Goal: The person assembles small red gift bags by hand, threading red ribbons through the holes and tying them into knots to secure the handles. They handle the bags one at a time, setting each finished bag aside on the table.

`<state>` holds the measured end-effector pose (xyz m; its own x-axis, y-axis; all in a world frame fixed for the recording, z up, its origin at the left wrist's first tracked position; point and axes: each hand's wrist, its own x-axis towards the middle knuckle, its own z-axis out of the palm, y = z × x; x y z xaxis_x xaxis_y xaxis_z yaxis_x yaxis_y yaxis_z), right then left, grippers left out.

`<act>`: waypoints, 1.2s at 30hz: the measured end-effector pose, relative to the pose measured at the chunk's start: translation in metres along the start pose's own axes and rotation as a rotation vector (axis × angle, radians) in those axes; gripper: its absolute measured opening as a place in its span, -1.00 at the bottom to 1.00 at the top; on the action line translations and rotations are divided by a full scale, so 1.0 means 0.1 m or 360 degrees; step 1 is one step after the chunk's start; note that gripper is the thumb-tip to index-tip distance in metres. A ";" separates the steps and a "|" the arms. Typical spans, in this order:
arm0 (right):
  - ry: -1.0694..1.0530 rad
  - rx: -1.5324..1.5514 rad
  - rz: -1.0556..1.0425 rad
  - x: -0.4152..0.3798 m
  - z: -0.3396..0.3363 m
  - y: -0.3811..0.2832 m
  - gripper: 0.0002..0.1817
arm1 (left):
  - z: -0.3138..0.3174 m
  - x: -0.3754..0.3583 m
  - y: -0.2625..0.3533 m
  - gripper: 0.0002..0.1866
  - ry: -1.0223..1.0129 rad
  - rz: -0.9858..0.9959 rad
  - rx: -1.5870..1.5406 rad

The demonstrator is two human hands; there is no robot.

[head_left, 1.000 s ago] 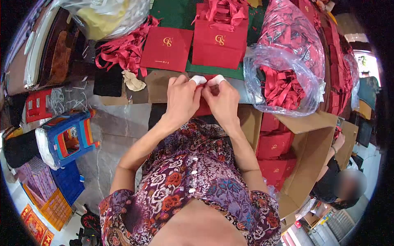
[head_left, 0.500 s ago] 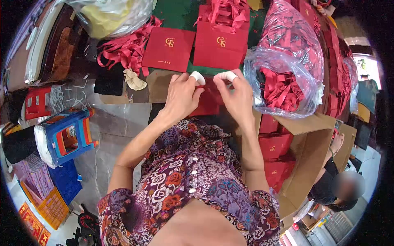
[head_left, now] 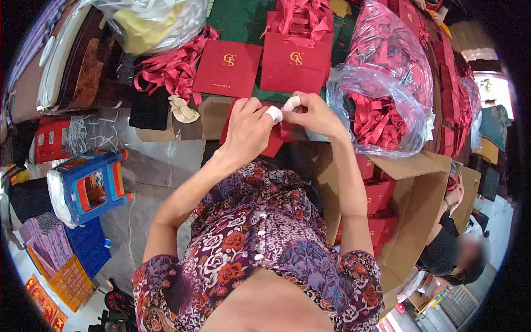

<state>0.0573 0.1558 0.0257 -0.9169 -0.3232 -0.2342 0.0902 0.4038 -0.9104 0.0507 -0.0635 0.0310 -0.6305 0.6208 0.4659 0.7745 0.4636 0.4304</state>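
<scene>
Fingers of our left hand (head_left: 249, 126) are curling over a red piece (head_left: 274, 147), apparently gripping it, while those of our right hand (head_left: 316, 114) are pinching together just beside them—whether on ribbon or nothing, we cannot tell. White wraps (head_left: 274, 114) are covering fingers on both hands. We are seemingly doing close fingertip work along the piece's upper edge, just in front of us; the next move is calling for a steady left hold and a fine right pinch. Beyond, a flat lettered panel (head_left: 227, 69) is lying near loose ribbons (head_left: 174, 69)—and a clear plastic bag (head_left: 376, 80) is holding more.
</scene>
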 end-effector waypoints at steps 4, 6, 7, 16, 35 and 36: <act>0.0359 0.0146 0.0122 0.05 0.20 0.07 -0.83 | -0.10 0.11 0.01 -0.73 0.0014 -0.0078 -0.0094; 0.0473 0.0135 0.0101 0.07 0.23 0.08 -0.84 | -0.10 0.13 -0.06 -0.70 -0.0088 -0.0129 -0.0077; 0.0624 0.0268 0.0071 0.09 0.22 0.07 -0.85 | -0.09 0.12 -0.08 -0.70 -0.0115 -0.0128 -0.0185; 0.1028 0.0092 0.0083 -0.13 -0.02 0.02 -0.78 | 0.03 0.24 -0.13 -0.76 -0.0090 -0.0394 -0.0328; 0.0621 0.0800 0.0257 -0.18 0.26 -0.30 -0.83 | 0.24 -0.21 0.27 -0.74 -0.0159 -0.1056 -0.1780; 0.0612 0.0799 0.0253 -0.12 0.27 -0.29 -0.83 | 0.27 -0.28 0.29 -0.72 -0.0300 -0.1115 -0.2145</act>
<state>0.0767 0.1248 0.0458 -0.9426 0.0746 -0.3253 0.3217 -0.0573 -0.9451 0.0926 -0.0499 0.0095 -0.7422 0.6454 -0.1808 -0.3539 -0.1483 0.9234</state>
